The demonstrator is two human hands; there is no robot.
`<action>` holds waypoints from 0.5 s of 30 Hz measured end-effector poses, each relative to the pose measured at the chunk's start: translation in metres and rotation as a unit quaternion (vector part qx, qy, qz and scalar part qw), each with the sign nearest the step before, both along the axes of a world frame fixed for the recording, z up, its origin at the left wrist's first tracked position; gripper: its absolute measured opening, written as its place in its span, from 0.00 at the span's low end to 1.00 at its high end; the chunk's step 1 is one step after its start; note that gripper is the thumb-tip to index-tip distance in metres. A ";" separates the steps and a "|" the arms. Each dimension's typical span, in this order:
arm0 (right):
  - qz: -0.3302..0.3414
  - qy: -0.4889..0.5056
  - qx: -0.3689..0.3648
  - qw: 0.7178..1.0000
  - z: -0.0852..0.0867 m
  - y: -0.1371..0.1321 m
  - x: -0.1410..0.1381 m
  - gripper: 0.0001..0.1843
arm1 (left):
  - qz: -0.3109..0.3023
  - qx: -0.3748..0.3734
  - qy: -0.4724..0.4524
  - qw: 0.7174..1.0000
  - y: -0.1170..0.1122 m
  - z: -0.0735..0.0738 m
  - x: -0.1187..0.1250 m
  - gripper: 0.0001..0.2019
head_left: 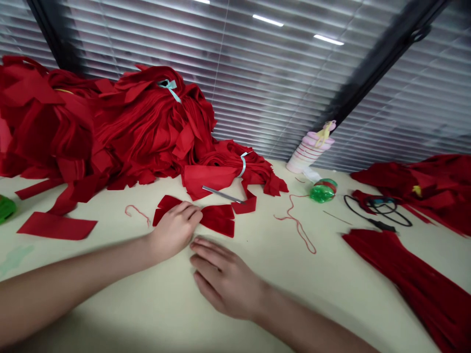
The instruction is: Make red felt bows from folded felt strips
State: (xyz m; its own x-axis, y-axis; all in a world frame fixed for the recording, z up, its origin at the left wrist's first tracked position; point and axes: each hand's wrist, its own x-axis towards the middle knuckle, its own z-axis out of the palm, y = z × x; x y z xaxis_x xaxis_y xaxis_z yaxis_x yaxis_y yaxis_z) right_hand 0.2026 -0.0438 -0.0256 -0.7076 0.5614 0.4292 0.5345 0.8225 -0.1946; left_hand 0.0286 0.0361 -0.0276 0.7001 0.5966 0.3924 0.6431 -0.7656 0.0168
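Note:
A red fabric bow [220, 219] lies on the table, its two wings spread to either side. My left hand [175, 228] is closed over the middle of it, hiding the centre. Just to the right and nearer to me, my right hand [228, 279] rests with its fingers curled and close together, the fingertips beside my left hand. Whatever those right fingers hold, if anything, is hidden. Behind the bow, slim metal tweezers [222, 194] lie partly on a red fabric piece [206, 177].
Large bundles of red fabric [140, 122] line the back left. A pink-white thread cone [309, 153], a green spool [323, 190], loose red thread [296, 220] and a black cable [382, 224] lie right. Red fabric strips [408, 274] cover the right edge. Blinds [257, 78] stand behind.

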 end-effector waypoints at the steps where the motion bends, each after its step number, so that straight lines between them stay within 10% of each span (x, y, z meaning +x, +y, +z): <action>1: 0.014 0.008 -0.005 1.000 0.001 0.000 0.000 0.12 | -0.005 0.000 -0.007 1.000 0.001 0.000 0.000 0.10; 10: 0.008 0.163 0.013 0.986 0.003 0.009 0.009 0.12 | -0.050 0.023 -0.075 0.996 -0.006 0.001 -0.003 0.12; 15: -0.072 0.244 0.004 0.967 0.010 0.024 0.020 0.15 | -0.191 -0.047 -0.104 0.975 -0.036 0.011 -0.002 0.10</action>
